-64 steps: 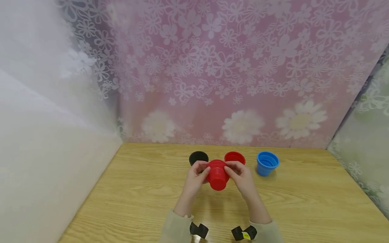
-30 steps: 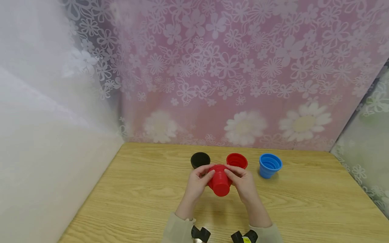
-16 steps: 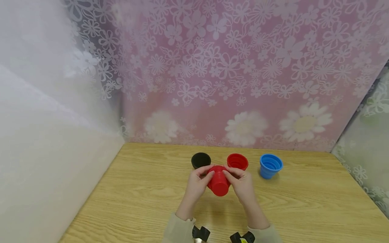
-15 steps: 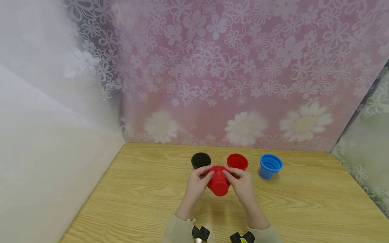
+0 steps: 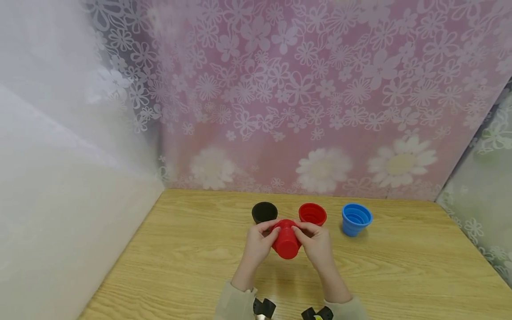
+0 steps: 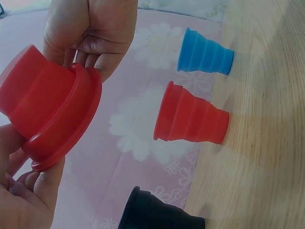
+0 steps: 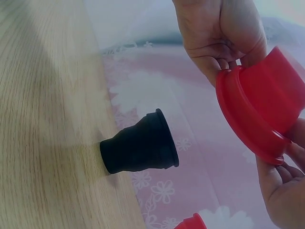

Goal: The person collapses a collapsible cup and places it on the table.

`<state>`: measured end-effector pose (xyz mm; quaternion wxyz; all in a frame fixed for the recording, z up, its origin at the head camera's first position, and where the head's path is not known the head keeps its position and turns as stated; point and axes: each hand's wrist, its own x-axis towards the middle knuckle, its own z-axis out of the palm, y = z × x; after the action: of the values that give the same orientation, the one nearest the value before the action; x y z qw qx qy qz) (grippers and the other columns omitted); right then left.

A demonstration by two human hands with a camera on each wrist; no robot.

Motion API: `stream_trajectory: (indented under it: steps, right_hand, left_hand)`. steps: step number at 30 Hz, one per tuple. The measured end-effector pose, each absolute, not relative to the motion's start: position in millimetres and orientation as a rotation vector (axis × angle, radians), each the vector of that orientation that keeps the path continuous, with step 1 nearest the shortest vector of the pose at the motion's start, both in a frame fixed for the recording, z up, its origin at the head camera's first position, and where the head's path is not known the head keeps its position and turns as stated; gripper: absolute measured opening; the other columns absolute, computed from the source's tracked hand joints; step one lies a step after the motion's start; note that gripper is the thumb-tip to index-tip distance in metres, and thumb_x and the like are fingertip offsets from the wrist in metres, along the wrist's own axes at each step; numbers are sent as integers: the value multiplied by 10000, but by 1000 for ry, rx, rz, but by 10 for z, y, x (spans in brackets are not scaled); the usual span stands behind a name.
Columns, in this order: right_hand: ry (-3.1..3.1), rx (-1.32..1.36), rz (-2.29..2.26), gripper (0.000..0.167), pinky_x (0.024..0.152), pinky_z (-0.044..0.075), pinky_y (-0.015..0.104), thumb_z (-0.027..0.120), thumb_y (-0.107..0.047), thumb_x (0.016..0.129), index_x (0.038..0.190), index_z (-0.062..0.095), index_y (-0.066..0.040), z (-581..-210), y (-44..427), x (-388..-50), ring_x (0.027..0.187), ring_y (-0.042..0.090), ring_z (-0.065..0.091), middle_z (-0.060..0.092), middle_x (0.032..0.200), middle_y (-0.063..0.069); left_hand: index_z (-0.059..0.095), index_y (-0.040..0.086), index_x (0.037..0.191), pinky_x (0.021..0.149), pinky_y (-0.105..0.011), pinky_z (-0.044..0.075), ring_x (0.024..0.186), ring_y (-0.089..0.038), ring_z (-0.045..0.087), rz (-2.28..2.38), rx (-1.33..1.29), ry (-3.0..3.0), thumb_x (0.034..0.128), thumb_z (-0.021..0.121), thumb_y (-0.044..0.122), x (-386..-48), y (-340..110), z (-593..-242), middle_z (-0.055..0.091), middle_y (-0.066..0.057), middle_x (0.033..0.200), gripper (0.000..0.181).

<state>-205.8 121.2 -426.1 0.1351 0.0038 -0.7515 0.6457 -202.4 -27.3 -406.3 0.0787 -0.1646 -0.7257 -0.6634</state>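
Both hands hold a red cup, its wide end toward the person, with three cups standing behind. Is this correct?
Not quite: the held cup has its narrow end turned that way, as the head view shows. The rest is correct.

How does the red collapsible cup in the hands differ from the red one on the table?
The held red collapsible cup is lifted and tilted; the standing red collapsible cup is upright. The held cup looks partly folded near its rim, the standing cup extended. Both are red.

The hands [image 5: 257, 245] and held red cup [image 5: 287, 244] obstruct the front of the black cup [image 5: 264, 212] and standing red cup [image 5: 313, 213]; the blue cup's [image 5: 354, 226] front is free, as are the table's [image 5: 188, 266] left and right edges.
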Motion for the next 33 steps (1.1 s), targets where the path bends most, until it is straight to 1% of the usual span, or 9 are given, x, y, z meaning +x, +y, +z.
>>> stream_trajectory:
  steps: [8,12,23,33]
  right_hand:
    - [-2173,10,1863,215,632,517,261,631,-25,803,1004,647,49,-4253,1204,-2052,759,183,599,629,979,166]
    - [-2173,10,1862,208,631,517,260,634,-27,802,995,651,47,-4247,1199,-2049,759,181,597,630,983,163]
    - [-2157,15,1853,183,624,516,254,641,-2,788,961,661,53,-4251,1195,-2053,746,176,599,637,960,162]
    - [-2156,13,1843,171,608,515,242,646,7,780,942,664,57,-4259,1195,-2060,724,164,597,642,936,164]
  left_hand:
    - [619,-107,999,667,-282,515,779,-302,607,-1957,-502,-2152,825,561,-51,-2027,-269,-4068,616,-226,941,191]
    - [618,-115,991,660,-287,517,766,-303,609,-1920,-536,-2133,821,558,-65,-2029,-269,-4069,616,-233,924,187]
    - [635,-96,976,647,-245,512,750,-275,596,-1858,-513,-2157,822,563,-54,-2008,-262,-4051,620,-205,895,175]
    - [640,-106,948,623,-191,491,734,-268,576,-1852,-492,-2163,821,553,-67,-2008,-254,-4042,617,-199,855,159]
